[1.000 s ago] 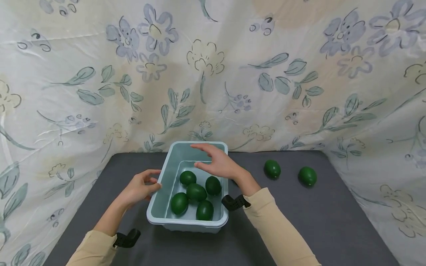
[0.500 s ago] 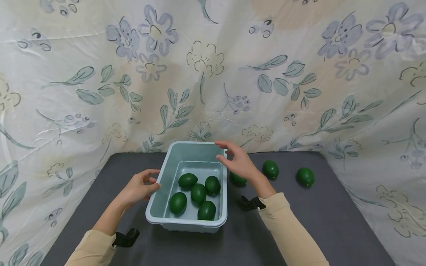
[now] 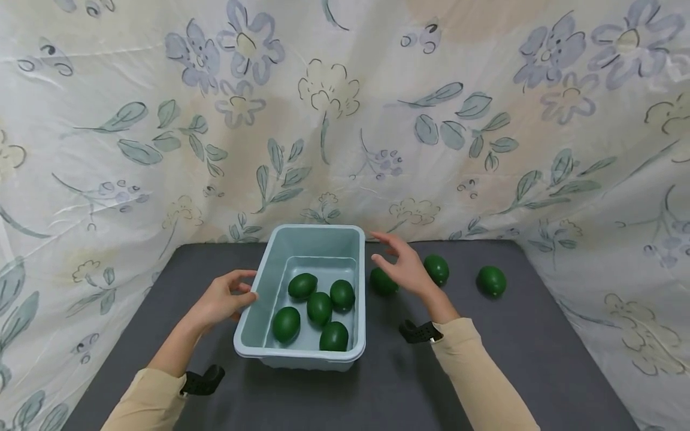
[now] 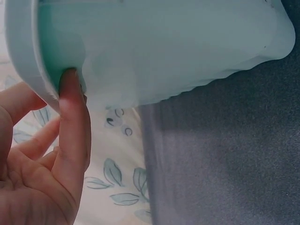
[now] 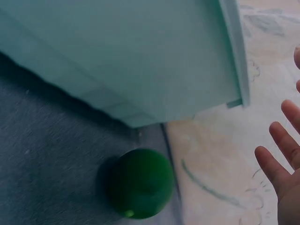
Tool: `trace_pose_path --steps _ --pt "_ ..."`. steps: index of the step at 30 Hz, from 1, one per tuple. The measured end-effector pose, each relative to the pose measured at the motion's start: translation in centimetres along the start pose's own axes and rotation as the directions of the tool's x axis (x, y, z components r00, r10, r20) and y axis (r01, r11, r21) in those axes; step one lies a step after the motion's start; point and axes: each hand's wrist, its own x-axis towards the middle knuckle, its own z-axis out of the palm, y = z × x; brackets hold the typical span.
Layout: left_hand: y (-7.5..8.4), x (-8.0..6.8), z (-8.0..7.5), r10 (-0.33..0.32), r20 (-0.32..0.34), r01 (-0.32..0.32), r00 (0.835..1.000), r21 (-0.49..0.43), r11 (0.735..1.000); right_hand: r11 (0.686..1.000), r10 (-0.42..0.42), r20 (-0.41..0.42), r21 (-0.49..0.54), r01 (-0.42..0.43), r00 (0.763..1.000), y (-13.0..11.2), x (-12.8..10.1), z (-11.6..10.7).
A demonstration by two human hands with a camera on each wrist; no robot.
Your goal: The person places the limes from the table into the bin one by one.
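Observation:
A pale blue-green plastic bin stands on the dark table, holding several glossy dark green avocados, one of them in the middle. My left hand grips the bin's left rim; in the left wrist view a finger tucks under the rim. Beyond the bin's right side hovers my right hand, empty, with fingers spread and thumb apart. Just under it an avocado lies on the table, partly covered by the hand; the right wrist view shows this avocado beside the bin wall.
Two more avocados lie farther right, one behind my right wrist and one near the table's right side. A floral curtain hangs behind the dark table and along its sides.
My right hand has moved right, from above the bin to outside its right wall. Inside, the middle avocados rolled slightly and settled. The left hand keeps its place on the rim.

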Motion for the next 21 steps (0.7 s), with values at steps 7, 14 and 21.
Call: trace_pose_path --steps 7,14,21 --pt "-0.1 0.1 0.1 -0.003 -0.007 0.003 1.0 0.019 1.0 1.0 0.012 -0.041 -0.021 -0.013 0.999 3.7 -0.7 0.6" --pt "-0.2 0.1 0.2 0.0 -0.007 0.0 1.0 0.013 1.0 0.993 0.113 -0.05 -0.018 -0.114 0.992 6.1 -1.4 1.3" --pt "-0.2 0.1 0.0 -0.002 -0.008 0.002 1.0 0.004 1.0 0.985 0.17 -0.029 -0.024 -0.171 0.985 7.5 -1.8 2.1"
